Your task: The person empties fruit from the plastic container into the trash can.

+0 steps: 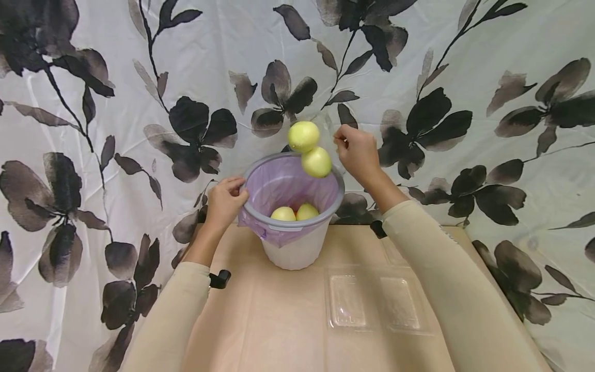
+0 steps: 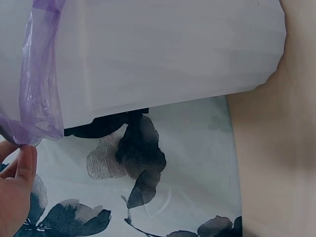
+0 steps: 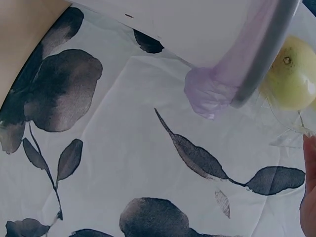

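Observation:
My left hand point(image 1: 226, 203) grips the left side of the grey rim point(image 1: 249, 204) of a white bin point(image 1: 295, 253) lined with a purple bag point(image 1: 279, 178). Above the bin's right side, my right hand point(image 1: 357, 152) pinches what looks like a clear plastic bag point(image 3: 286, 121). Two yellow-green apples, an upper apple point(image 1: 303, 136) and a lower apple point(image 1: 316, 162), are against each other at the plastic, over the far right of the opening. Down in the bin lie two more, a left apple point(image 1: 283, 214) and a right apple point(image 1: 307, 212), with a bit of something red between them.
A clear plastic clamshell point(image 1: 376, 302) lies opened out on the brown table point(image 1: 279, 320), right of the bin and close to my right forearm. Directly behind the bin hangs a white sheet point(image 1: 209, 67) with dark flowers, and it covers both sides too.

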`<move>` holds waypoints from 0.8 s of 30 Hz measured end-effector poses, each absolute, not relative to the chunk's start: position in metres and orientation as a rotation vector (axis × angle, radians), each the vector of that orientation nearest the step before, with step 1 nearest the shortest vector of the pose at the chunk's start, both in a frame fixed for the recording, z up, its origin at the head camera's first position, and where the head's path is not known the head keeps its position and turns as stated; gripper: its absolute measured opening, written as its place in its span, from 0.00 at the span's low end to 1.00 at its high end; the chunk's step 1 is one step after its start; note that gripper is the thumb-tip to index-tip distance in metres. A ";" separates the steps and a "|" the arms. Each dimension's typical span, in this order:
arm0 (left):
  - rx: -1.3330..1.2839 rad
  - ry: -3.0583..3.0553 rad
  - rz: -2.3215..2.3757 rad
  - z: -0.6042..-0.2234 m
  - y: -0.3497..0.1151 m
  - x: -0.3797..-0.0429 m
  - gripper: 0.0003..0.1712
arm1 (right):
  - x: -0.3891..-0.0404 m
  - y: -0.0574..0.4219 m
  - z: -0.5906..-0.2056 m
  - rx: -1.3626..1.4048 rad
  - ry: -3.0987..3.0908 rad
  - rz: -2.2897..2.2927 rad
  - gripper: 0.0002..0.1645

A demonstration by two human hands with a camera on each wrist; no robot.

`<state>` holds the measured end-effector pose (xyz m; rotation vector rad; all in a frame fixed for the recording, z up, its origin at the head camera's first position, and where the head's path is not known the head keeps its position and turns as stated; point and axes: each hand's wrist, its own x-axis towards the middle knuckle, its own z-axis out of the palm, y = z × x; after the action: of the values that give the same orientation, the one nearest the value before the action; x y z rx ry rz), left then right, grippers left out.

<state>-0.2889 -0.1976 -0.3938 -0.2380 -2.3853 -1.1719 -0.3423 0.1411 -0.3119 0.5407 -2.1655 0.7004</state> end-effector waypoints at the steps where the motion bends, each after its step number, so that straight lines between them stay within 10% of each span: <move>1: -0.237 -2.383 -1.173 -0.394 -0.198 -0.289 0.19 | -0.342 0.141 -0.312 0.550 -2.160 0.693 0.03; 24: -0.239 -2.373 -1.169 -0.396 -0.195 -0.291 0.19 | -0.340 0.147 -0.307 0.492 -2.133 0.715 0.02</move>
<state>-0.2905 -0.1948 -0.3955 -0.2392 -2.3730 -1.1689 -0.3398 0.1467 -0.3070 0.4922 -2.1331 0.7148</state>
